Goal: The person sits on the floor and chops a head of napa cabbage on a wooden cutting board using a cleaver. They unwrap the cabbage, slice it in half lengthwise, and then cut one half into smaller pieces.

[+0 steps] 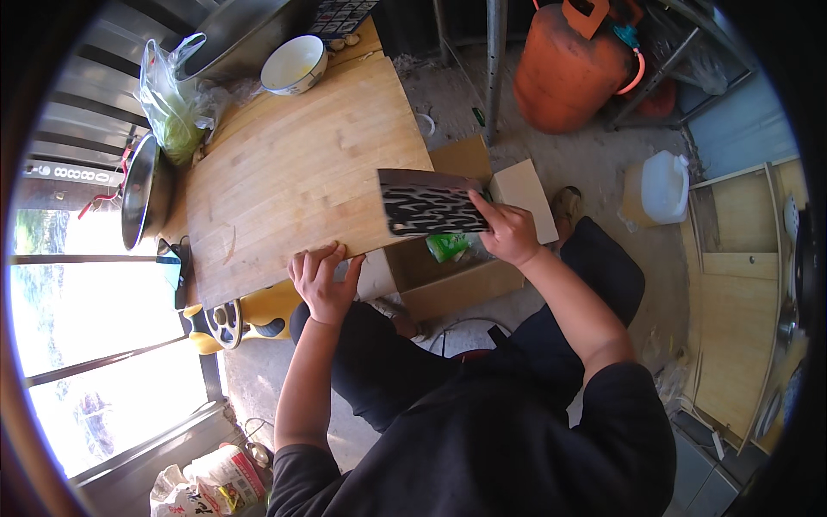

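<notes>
A cleaver point(433, 205) with a dark patterned blade is held flat in my right hand point(513, 234), with the index finger stretched along the blade. Its blade reaches over the near right edge of a large wooden cutting board point(303, 161). My left hand point(325, 281) rests on the board's near edge, fingertips on top and thumb spread beside the edge. Below the cleaver stands an open cardboard box point(462, 287) with a green package point(447, 246) in it. The cleaver's handle is hidden in my grip.
A white bowl point(294, 64) stands beyond the board, near a plastic bag with something green point(177, 129). A metal pan point(142, 194) and a phone point(169, 271) are at the left. An orange gas cylinder point(568, 71) and a plastic jug point(656, 189) stand on the floor at right.
</notes>
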A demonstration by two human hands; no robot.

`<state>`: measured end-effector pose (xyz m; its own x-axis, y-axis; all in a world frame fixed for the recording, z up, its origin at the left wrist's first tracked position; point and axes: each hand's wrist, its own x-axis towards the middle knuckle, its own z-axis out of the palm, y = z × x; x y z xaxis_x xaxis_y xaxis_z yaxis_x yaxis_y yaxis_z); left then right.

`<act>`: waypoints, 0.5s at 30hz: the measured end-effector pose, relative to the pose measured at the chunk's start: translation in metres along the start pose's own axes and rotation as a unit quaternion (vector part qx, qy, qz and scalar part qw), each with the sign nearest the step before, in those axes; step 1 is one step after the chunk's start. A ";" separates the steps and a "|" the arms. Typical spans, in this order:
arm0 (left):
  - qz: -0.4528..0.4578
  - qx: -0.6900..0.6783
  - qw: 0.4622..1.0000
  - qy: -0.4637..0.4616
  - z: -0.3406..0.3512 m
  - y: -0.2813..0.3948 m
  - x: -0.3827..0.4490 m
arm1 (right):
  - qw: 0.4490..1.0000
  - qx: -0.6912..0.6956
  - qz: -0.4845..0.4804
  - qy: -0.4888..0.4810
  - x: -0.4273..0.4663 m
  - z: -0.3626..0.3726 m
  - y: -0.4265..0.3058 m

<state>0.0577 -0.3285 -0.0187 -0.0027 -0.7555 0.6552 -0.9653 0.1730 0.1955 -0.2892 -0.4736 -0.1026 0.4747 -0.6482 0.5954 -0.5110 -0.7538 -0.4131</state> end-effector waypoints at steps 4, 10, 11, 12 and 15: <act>-0.018 0.014 1.000 -0.013 0.000 -0.004 -0.003 | 0.999 0.015 -0.040 0.012 0.037 0.004 -0.023; 0.001 -0.001 1.000 -0.002 -0.001 0.000 0.001 | 0.999 -0.031 0.002 -0.020 -0.017 -0.011 0.013; 0.000 -0.002 1.000 -0.001 -0.001 0.000 0.001 | 0.999 -0.029 -0.007 -0.019 -0.018 -0.006 0.018; -0.008 0.003 1.000 -0.002 0.000 -0.001 0.000 | 0.999 -0.023 -0.014 -0.019 -0.001 -0.003 0.009; -0.021 0.003 1.000 -0.010 0.000 -0.002 -0.003 | 0.998 -0.017 -0.060 0.010 0.046 0.001 -0.021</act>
<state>0.0598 -0.3264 -0.0211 0.0327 -0.7744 0.6318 -0.9664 0.1368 0.2177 -0.2557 -0.4881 -0.0677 0.5200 -0.5508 0.6529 -0.4757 -0.8215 -0.3143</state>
